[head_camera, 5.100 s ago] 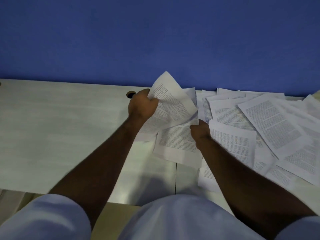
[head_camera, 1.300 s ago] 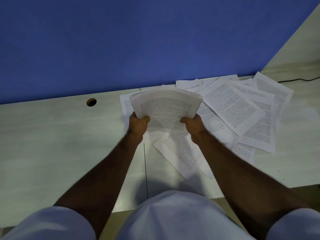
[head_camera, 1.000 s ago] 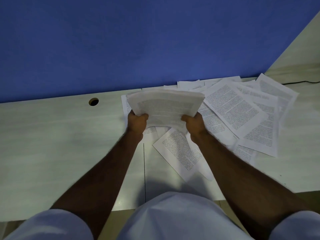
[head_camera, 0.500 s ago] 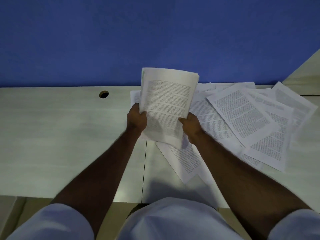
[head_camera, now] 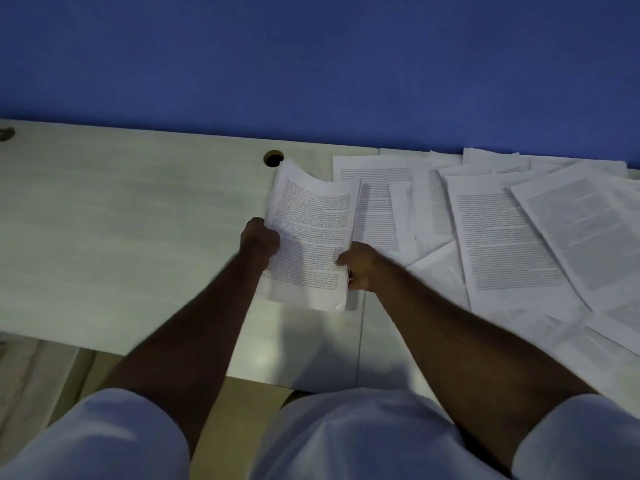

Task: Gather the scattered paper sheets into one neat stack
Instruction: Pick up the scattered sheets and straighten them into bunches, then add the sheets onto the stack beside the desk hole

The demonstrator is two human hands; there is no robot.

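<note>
I hold a bundle of printed paper sheets (head_camera: 311, 233) in portrait position, low over the white desk (head_camera: 121, 220). My left hand (head_camera: 259, 239) grips the bundle's left edge. My right hand (head_camera: 360, 265) grips its lower right edge, thumb on the top page. The top of the bundle curls a little. Several loose printed sheets (head_camera: 502, 233) lie overlapping and askew on the desk to the right, reaching the frame's right edge.
A blue wall (head_camera: 311, 64) runs along the desk's far edge. A round cable hole (head_camera: 273, 158) sits just beyond the bundle's top left corner. A seam (head_camera: 360, 341) splits the desktop near its front edge. The bare desk surface stretches to the left.
I turned the bundle from landscape to portrait and brought it down from an upright hold to near the desk. My view swung left, so the loose sheets now lie further right.
</note>
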